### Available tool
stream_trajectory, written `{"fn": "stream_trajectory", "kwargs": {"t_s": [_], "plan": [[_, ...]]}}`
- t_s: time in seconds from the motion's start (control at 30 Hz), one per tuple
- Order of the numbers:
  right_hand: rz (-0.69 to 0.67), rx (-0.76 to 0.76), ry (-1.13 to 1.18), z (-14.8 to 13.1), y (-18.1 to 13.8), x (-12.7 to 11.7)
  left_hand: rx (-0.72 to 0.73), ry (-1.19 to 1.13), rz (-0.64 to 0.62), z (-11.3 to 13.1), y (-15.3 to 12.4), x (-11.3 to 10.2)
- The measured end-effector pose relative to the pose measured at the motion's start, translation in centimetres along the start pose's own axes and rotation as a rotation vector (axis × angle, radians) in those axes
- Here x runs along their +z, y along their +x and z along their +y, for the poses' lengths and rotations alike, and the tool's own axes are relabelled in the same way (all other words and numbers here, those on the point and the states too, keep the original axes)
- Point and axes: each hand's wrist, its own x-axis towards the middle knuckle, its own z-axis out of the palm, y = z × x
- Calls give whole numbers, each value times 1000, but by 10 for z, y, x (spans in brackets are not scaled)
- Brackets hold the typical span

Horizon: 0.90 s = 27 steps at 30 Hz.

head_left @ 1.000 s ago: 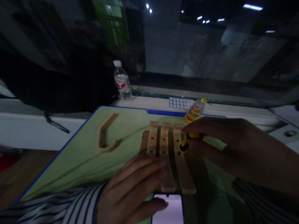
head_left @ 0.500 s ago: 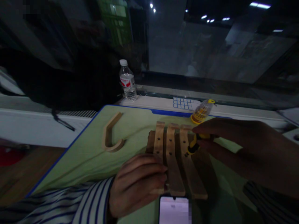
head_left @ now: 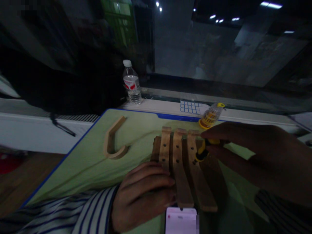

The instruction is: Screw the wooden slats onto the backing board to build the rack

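Three pale wooden hooks, each with dark holes, lie side by side on a brown wooden board (head_left: 156,149). My left hand (head_left: 146,191) is closed over the lower part of the left wooden hook (head_left: 165,143), hiding it. Beside that one lies the middle wooden hook (head_left: 181,182). In my right hand (head_left: 253,156) is a small yellow and black screwdriver (head_left: 201,152), pinched between thumb and fingers. Its tip meets the lower hole of the right wooden hook (head_left: 203,191). A loose J-shaped wooden hook (head_left: 109,139) rests on the table to the left.
The pale green table (head_left: 80,165) has a blue edge. A phone (head_left: 180,221) lies below the hooks. At the back stand a clear case of yellow screwdriver bits (head_left: 211,117) and, on the sill, a water bottle (head_left: 131,84). A blue grid sheet (head_left: 190,107) is near the window.
My left hand has shifted slightly down and left, its fingers still over the left hook. The phone's screen shows different content. The screwdriver stays in the same hole; the view has moved a little.
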Motion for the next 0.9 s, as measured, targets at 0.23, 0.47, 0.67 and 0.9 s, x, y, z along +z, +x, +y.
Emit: {"fn": "stream_trajectory", "kwargs": {"t_s": [0.23,0.47,0.67,0.9], "plan": [[9,-30,-55,-2,1,0,107,121,-38,1,-1,3],[17,-24,-55,-2,1,-2,102,50,-94,2,-5,2],[8,-5,-28,-2,2,-1,81,68,-72,0,-4,2],[-20,24,63,0,3,-1,156,319,-100,36,10,10]]}}
